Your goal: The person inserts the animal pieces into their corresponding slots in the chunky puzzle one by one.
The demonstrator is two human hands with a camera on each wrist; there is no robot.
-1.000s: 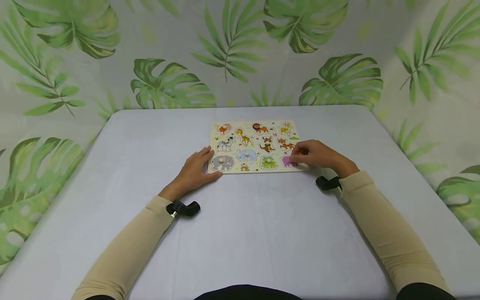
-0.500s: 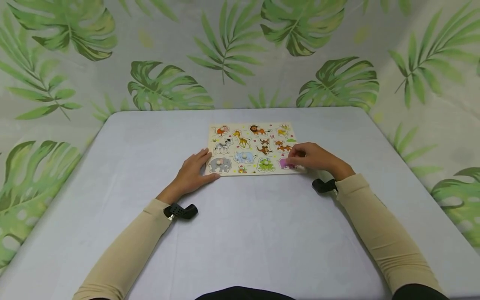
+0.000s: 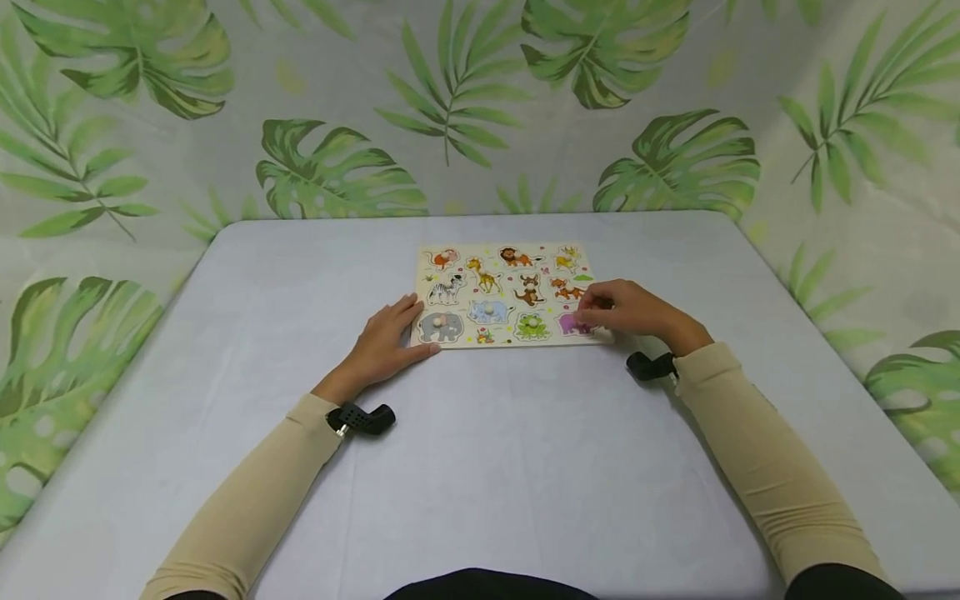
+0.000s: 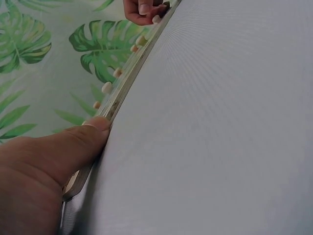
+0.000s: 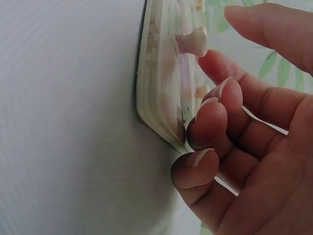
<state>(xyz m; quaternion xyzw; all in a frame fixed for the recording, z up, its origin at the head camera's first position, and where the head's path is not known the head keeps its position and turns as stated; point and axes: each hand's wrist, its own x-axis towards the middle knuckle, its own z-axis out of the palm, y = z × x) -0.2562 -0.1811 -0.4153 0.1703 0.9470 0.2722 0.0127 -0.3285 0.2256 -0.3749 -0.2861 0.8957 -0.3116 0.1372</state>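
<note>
Left hand at board's 8 o'clock corner, fingers flat, relaxed; left wrist view alone shows thumb pressed against edge of animal peg puzzle board, mid-table on white table. Purple animal piece seated at board's 4 o'clock. Right hand over it; right wrist view shows curled fingers touching board edge, thumb and forefinger spread around wooden peg, no contact visible

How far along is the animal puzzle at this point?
Every animal slot on the wooden peg puzzle board looks filled. The left hand steadies the board's corner; the right hand is at the purple piece, peg not gripped. Whether it sits flush is unclear.
</note>
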